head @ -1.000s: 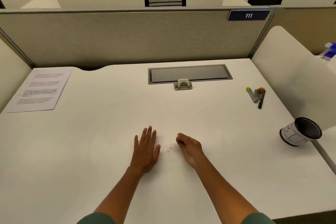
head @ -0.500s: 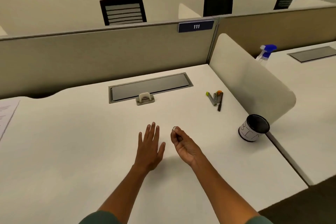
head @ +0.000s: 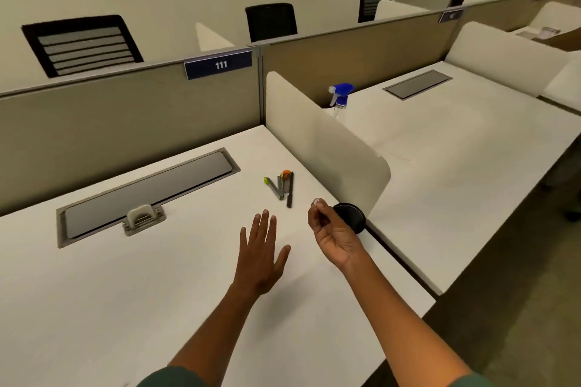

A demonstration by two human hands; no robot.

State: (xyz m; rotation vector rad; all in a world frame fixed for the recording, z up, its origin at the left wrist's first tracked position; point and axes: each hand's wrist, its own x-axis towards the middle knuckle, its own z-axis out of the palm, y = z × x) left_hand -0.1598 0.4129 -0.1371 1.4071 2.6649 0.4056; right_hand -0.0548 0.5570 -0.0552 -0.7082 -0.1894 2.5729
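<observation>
Right hand (head: pixel 334 234) raised above the desk (head: pixel 125 292), thumb and fingertips pinching a small white bit (head: pixel 316 202), other fingers curled. Bit sits just left of the black cup (head: pixel 353 214), near side of the pens (head: pixel 283 187). Left hand (head: pixel 262 256) flat, fingers spread, palm down, left of the right hand; desk contact unclear.

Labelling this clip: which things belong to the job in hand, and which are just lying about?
In the job: right hand, the white bit it pinches, probably the black cup beside it.
Lying about: pens, spray bottle, desk hatch.
</observation>
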